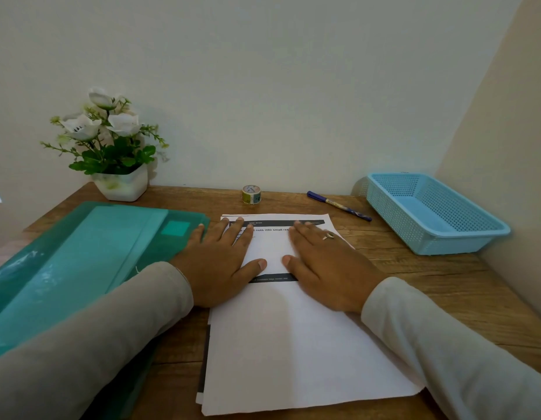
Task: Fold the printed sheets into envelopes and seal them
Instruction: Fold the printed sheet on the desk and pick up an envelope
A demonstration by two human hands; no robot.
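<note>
Beneath left grip (219,263) and right grip (327,266) lies sheet (281,344).

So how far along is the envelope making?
Early. Done: the stack of white printed sheets lies on the brown wooden desk. In hand: the left hand and right hand press flat on the top sheet. Still to do: no finished envelope shows, the small patterned tape roll stands apart from both hands, and the light blue plastic basket holds no envelope.
</note>
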